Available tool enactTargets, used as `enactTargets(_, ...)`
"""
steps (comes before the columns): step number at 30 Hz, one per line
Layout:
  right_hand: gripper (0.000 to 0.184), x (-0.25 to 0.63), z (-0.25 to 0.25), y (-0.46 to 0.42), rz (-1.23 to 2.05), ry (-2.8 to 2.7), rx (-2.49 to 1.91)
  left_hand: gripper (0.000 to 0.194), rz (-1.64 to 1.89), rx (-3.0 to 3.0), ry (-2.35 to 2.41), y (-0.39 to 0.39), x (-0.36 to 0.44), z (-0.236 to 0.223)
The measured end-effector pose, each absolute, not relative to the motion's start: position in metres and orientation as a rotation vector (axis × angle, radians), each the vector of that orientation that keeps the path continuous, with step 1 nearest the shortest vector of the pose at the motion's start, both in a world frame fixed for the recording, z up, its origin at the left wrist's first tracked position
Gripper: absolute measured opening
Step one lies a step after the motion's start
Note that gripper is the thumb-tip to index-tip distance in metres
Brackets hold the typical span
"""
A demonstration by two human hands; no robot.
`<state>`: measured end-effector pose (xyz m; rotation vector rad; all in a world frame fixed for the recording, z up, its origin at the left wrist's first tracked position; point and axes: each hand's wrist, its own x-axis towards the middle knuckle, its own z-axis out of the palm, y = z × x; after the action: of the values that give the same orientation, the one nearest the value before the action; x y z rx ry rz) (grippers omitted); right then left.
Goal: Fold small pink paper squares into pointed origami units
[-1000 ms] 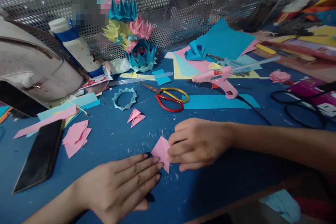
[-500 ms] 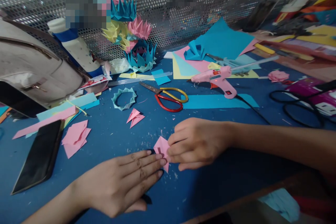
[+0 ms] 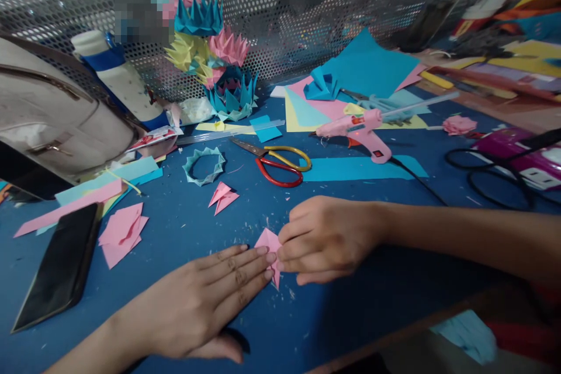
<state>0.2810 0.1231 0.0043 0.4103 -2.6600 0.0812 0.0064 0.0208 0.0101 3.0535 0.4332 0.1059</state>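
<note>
A small pink folded paper piece [image 3: 267, 243] lies on the blue table [image 3: 184, 228] between my hands. My left hand [image 3: 205, 301] lies flat with its fingers stretched out, fingertips pressing on the paper's left edge. My right hand [image 3: 326, 239] is curled, its fingers pinching the paper's right side. Most of the paper is hidden under the fingers.
Red and yellow scissors [image 3: 280, 165], a pink glue gun [image 3: 357, 128], a teal paper ring [image 3: 204, 165], pink folded pieces [image 3: 223, 197] and pink sheets [image 3: 120, 234], a black phone [image 3: 59, 266], a white bag [image 3: 52, 117], a glue bottle [image 3: 120, 79], stacked paper flowers [image 3: 219, 64], coloured sheets [image 3: 372, 70], black cable [image 3: 491, 178].
My left hand has slid right, further over the pink paper, which shows less than before. My right hand has hardly moved.
</note>
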Motion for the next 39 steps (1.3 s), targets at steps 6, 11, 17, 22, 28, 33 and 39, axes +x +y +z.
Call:
enactTargets(6,0.020,0.2810,0.0050,0.1233,0.080,-2.655,0.411,0.080,0.084,3.140,0.467,0.0197,0.0076,0.0129)
enactTargets(11,0.023,0.2807,0.0062,0.1243,0.080,-2.681,0.405,0.074,0.099,3.169,0.517,0.0167,0.0054,0.0135)
enactTargets(17,0.023,0.2807,0.0051,0.1251,0.110,-2.671,0.408,0.073,0.045,3.133,0.492,0.0157,0.0035,0.0121)
enactTargets(22,0.024,0.2809,0.0041,0.1255,0.157,-2.653,0.416,0.068,0.037,3.141,0.453,0.0165,0.0011,0.0108)
enactTargets(28,0.025,0.2804,0.0042,0.1259,0.178,-2.638,0.413,0.076,-0.009,3.131,0.463,0.0175,0.0017,0.0103)
enactTargets(33,0.025,0.2804,0.0038,0.1254,0.160,-2.638,0.410,0.076,-0.019,3.088,0.479,0.0185,0.0026,0.0104)
enactTargets(39,0.024,0.2808,0.0037,0.1262,0.156,-2.635,0.416,0.081,0.031,3.027,0.465,0.0202,0.0025,0.0100)
